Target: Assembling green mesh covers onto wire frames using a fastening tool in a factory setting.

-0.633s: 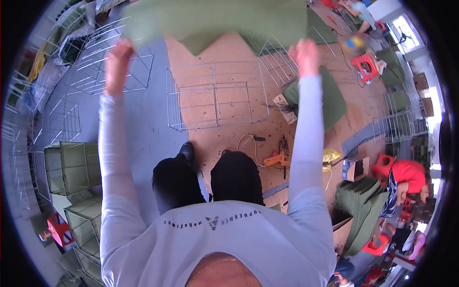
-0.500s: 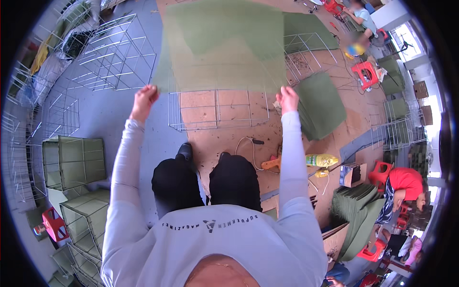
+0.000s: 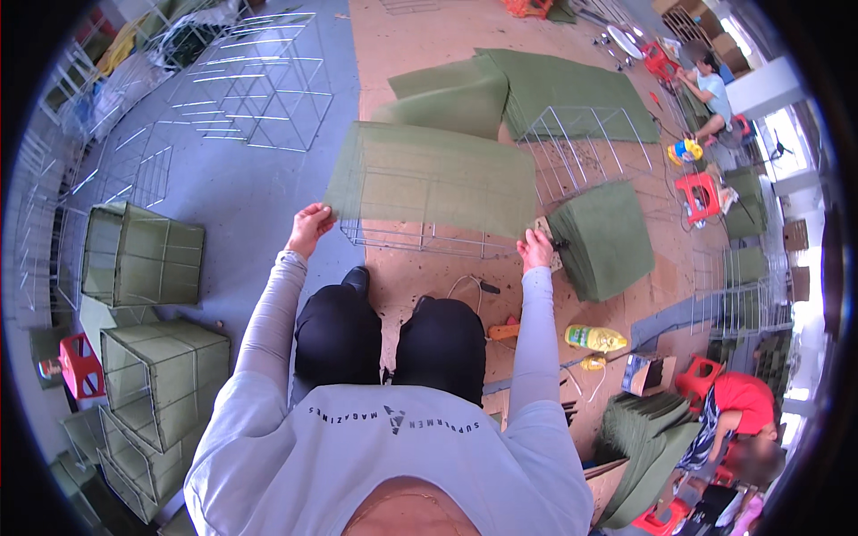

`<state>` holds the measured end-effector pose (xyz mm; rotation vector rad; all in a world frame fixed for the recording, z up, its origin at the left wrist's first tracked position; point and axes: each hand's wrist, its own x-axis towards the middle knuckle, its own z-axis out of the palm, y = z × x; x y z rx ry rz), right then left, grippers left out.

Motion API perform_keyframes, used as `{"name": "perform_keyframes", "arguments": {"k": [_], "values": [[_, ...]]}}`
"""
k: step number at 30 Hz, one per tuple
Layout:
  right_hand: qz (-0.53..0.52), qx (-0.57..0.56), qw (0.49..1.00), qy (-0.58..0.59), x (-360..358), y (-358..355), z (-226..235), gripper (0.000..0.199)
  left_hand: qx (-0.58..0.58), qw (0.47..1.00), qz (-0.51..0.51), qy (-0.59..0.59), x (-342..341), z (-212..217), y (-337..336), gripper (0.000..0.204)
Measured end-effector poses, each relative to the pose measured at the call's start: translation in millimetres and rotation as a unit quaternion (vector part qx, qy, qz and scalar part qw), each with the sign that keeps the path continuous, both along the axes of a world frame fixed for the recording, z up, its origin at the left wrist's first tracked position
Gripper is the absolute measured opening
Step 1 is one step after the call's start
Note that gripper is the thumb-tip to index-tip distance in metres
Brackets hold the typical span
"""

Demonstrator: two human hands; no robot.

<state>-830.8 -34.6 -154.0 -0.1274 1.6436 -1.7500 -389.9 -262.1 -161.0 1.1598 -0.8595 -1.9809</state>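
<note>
I hold a thin olive-green fabric sheet [image 3: 433,179] spread flat in front of me. My left hand [image 3: 310,228] grips its near left corner and my right hand [image 3: 536,248] grips its near right corner. The sheet hangs over a wire-frame box [image 3: 420,239] standing on the brown floor just beyond my knees; the wire shows through the cloth. My forearms in light grey sleeves reach forward on either side of my dark trousers.
A stack of green fabric pieces [image 3: 603,237] lies right of the frame, with larger green sheets [image 3: 527,85] beyond. Fabric-lined wire boxes [image 3: 143,255] stand at left, bare wire frames [image 3: 255,85] far left. A yellow bottle [image 3: 594,338] lies nearby. Two other people work at right.
My hands have come down from overhead and the green sheet has dropped with them, from held high to spread low over the wire frame.
</note>
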Motion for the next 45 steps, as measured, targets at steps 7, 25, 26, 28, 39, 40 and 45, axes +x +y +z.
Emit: {"name": "perform_keyframes", "arguments": {"k": [7,25,26,28,39,40,45], "values": [[0.000,0.021,1.000,-0.011,-23.3,-12.0,-0.8,0.022,-0.024,1.000,-0.014,0.001,-11.3,18.7,-2.7,0.001],[-0.002,0.080,0.995,0.057,0.0,32.4,-33.4,0.011,-0.078,0.975,-0.049,-0.203,-22.8,7.4,19.3,0.008],[-0.006,0.054,0.998,0.020,11.7,30.8,-32.6,0.011,-0.096,0.966,-0.050,-0.235,-16.5,6.7,20.9,0.009],[-0.014,0.025,0.999,-0.027,20.3,28.9,-28.5,0.013,-0.095,0.971,-0.039,-0.216,-11.2,9.5,17.9,0.010],[-0.036,-0.033,0.998,-0.029,19.5,30.0,-29.1,0.014,-0.082,0.985,-0.023,-0.151,-9.7,6.6,31.5,0.007],[-0.035,-0.049,0.997,-0.039,19.0,30.9,-27.4,0.013,-0.079,0.985,-0.024,-0.153,-8.7,6.1,31.8,0.007],[-0.026,-0.055,0.997,-0.049,18.8,40.1,-24.4,0.013,-0.065,0.990,-0.001,-0.122,-4.7,3.8,34.1,0.007]]}}
